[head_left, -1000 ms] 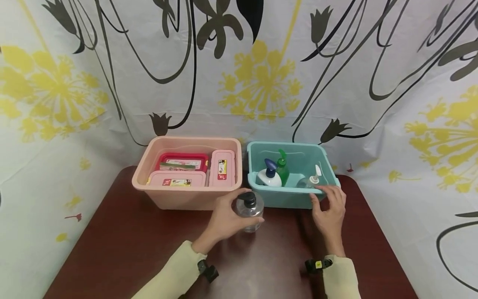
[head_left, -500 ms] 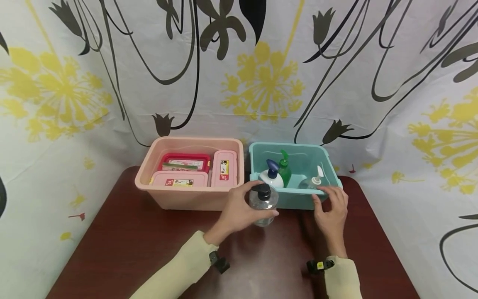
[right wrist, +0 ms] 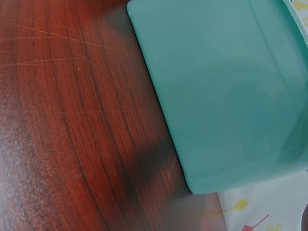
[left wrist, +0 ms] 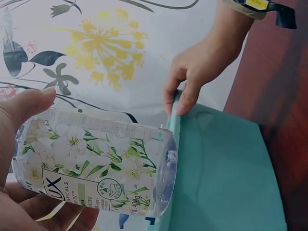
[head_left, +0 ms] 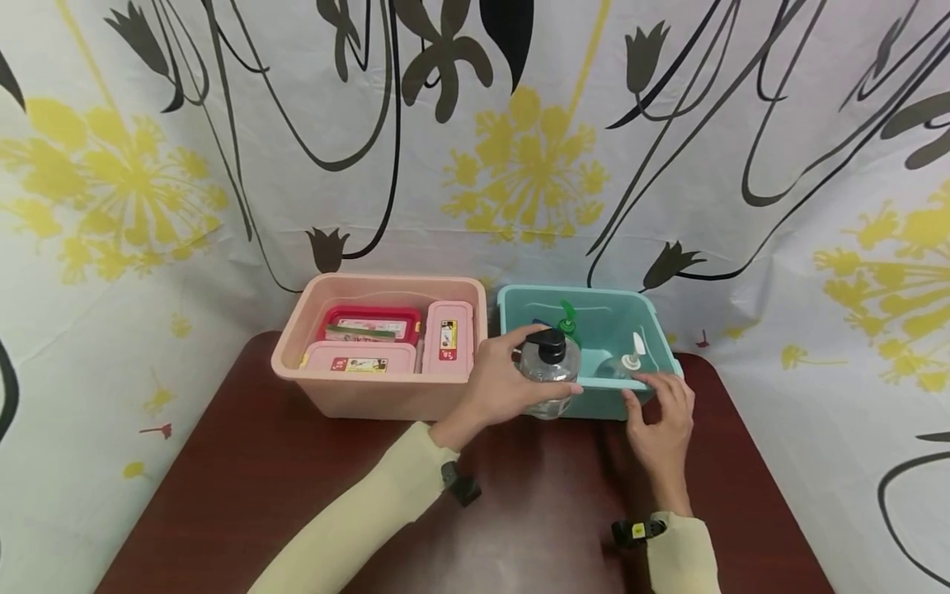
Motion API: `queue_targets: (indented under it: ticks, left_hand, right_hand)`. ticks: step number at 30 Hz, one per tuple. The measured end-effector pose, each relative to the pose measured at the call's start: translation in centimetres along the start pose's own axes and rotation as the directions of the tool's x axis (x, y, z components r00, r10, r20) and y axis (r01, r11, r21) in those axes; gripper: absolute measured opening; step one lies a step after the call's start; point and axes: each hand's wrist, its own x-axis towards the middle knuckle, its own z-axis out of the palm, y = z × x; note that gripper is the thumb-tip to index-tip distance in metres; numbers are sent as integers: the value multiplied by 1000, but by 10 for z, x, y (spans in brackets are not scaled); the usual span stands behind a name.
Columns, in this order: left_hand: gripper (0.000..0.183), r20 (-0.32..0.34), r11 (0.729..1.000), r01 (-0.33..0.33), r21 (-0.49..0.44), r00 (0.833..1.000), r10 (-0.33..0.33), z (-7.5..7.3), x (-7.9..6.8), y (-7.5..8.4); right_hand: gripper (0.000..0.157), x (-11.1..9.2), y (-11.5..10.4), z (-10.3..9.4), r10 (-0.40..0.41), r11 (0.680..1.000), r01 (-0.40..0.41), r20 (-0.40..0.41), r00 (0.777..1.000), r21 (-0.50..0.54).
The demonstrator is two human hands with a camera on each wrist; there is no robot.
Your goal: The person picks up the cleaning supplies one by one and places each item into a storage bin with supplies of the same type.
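My left hand (head_left: 493, 384) grips a clear pump bottle (head_left: 552, 367) with a black pump, holding it upright at the near rim of the teal bin (head_left: 604, 404). In the left wrist view, the flowered label of the pump bottle (left wrist: 86, 163) shows, with the thumb on one side and fingers on the other. My right hand (head_left: 663, 425) pinches the bin's front rim near its right corner, thumb outside and fingers over the edge. Inside the bin stand a green pump bottle (head_left: 567, 320) and a clear bottle with a white pump (head_left: 631, 361). The held bottle mostly hides a blue-topped one.
Left of the teal bin stands a pink bin (head_left: 386, 400) with a red-rimmed box (head_left: 408, 315) and two pink-lidded boxes (head_left: 449, 338). Both bins sit on a dark red wooden table (head_left: 549, 495). A patterned cloth (head_left: 445, 181) hangs behind and beside it.
My left hand has carried the clear pump bottle right and up, from in front of the pink bin to the teal bin's front rim. The right hand has stayed on the rim.
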Motion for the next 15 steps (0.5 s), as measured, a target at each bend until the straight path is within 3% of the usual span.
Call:
queue_targets:
  ticks: [9, 15]
  left_hand:
    - [82, 34, 996, 87, 8, 996, -87, 5, 25, 7]
    - [87, 58, 994, 107, 37, 992, -109, 18, 41, 10]
  right_hand:
    - [29, 0, 0, 1, 0, 1000, 0, -2, 1000, -20]
    - [29, 1, -1, 0, -14, 1000, 14, -1, 1000, -14]
